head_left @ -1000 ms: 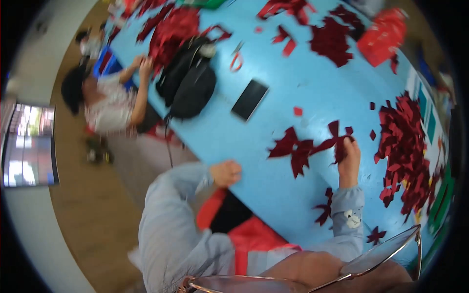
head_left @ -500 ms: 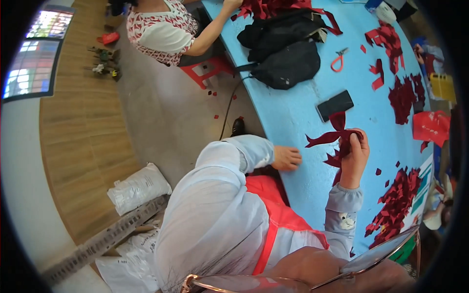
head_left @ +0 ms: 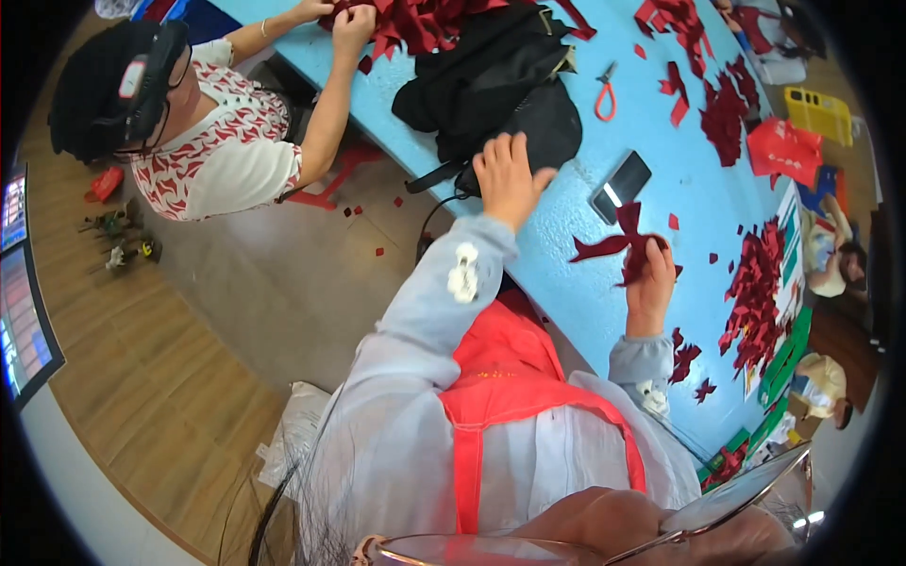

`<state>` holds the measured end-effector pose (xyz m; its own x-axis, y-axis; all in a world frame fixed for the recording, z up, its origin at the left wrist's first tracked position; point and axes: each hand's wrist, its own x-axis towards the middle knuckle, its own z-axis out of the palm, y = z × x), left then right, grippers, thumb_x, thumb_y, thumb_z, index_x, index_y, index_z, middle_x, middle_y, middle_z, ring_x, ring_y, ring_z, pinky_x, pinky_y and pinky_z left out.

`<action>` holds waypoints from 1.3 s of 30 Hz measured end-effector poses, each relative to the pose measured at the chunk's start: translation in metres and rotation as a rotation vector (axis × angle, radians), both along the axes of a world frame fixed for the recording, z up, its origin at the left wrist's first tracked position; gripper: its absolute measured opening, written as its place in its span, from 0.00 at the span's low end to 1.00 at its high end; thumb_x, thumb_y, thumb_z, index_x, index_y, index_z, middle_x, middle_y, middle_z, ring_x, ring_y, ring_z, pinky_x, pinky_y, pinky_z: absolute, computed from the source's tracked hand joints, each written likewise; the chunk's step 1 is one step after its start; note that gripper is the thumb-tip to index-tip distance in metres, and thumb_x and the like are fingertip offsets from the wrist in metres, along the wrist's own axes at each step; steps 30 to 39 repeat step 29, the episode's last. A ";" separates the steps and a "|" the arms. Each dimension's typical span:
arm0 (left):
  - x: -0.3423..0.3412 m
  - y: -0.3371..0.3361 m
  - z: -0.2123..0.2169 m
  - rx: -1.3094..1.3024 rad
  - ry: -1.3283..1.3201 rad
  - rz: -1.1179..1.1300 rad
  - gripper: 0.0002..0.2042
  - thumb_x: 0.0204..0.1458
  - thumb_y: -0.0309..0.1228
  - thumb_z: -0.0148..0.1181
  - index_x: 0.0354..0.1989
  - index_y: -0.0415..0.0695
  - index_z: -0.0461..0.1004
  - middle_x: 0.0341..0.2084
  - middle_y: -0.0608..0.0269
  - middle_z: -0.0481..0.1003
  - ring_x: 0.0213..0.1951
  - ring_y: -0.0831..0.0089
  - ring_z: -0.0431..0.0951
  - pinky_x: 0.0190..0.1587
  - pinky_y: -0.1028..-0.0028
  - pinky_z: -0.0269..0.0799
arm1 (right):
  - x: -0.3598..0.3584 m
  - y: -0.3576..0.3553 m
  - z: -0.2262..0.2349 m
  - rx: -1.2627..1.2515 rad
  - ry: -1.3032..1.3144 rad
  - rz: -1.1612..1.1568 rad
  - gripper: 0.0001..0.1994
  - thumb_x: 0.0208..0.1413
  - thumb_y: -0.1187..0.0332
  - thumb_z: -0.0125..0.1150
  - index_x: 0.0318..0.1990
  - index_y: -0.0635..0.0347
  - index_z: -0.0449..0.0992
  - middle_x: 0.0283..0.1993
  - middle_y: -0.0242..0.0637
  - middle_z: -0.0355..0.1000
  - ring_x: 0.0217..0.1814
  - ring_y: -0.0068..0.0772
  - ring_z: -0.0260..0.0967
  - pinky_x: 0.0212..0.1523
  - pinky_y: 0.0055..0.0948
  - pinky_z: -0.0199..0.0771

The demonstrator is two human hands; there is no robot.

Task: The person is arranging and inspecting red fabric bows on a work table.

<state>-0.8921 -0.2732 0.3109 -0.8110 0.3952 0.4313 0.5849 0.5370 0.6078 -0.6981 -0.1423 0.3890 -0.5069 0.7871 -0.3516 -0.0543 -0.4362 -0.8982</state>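
My right hand [head_left: 647, 294] is closed on a dark red ribbon bow [head_left: 629, 241] above the blue table. The bow's forked tails stick out past my fingers to the left and upward; part of it is hidden in the hand. My left hand [head_left: 510, 179] reaches over the near edge of a black bag [head_left: 549, 124], its fingers stretched and the thumb apart. Nothing shows in it, and I cannot tell whether it touches the bag. Between the two hands and farther off, a dark phone [head_left: 621, 187] lies on the table.
Red-handled scissors [head_left: 605, 99] lie beyond the phone. Piles of cut red ribbon [head_left: 758, 297] cover the table's right side, beside a red plastic bag [head_left: 785, 151]. At the far left a co-worker [head_left: 208, 141] sits handling red ribbon pieces. The blue table [head_left: 566, 264] has ribbon scraps scattered on it.
My left hand has moved from the table's near edge up to the black bag. My right hand still holds the bow. The view has turned, bringing the co-worker's head into sight.
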 end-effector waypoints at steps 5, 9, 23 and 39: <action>-0.001 0.069 -0.019 -0.295 -0.210 -0.048 0.13 0.46 0.38 0.59 0.30 0.44 0.64 0.33 0.56 0.69 0.42 0.56 0.68 0.41 0.61 0.63 | 0.017 0.057 0.040 0.043 0.028 -0.121 0.06 0.56 0.72 0.51 0.40 0.62 0.69 0.35 0.34 0.71 0.33 0.26 0.68 0.33 0.23 0.69; 0.001 0.129 -0.001 -0.170 -0.189 -0.186 0.11 0.49 0.37 0.57 0.28 0.43 0.64 0.29 0.53 0.70 0.36 0.53 0.71 0.36 0.61 0.67 | 0.022 0.149 0.048 0.049 0.074 -0.135 0.07 0.55 0.73 0.52 0.40 0.62 0.69 0.35 0.34 0.71 0.32 0.25 0.68 0.33 0.23 0.69; 0.061 0.151 0.175 -0.111 -0.473 -0.597 0.04 0.51 0.24 0.52 0.30 0.38 0.64 0.20 0.51 0.66 0.23 0.60 0.69 0.28 0.70 0.65 | 0.024 0.323 0.057 0.148 0.242 -0.459 0.08 0.52 0.76 0.55 0.40 0.62 0.69 0.36 0.33 0.70 0.36 0.23 0.67 0.39 0.21 0.68; 0.054 -0.046 0.198 -0.200 -0.473 -0.601 0.08 0.48 0.28 0.57 0.29 0.41 0.65 0.24 0.51 0.70 0.25 0.64 0.70 0.30 0.73 0.66 | -0.017 0.203 0.084 0.166 0.506 -0.315 0.09 0.53 0.77 0.52 0.42 0.60 0.68 0.40 0.36 0.69 0.44 0.29 0.65 0.47 0.25 0.65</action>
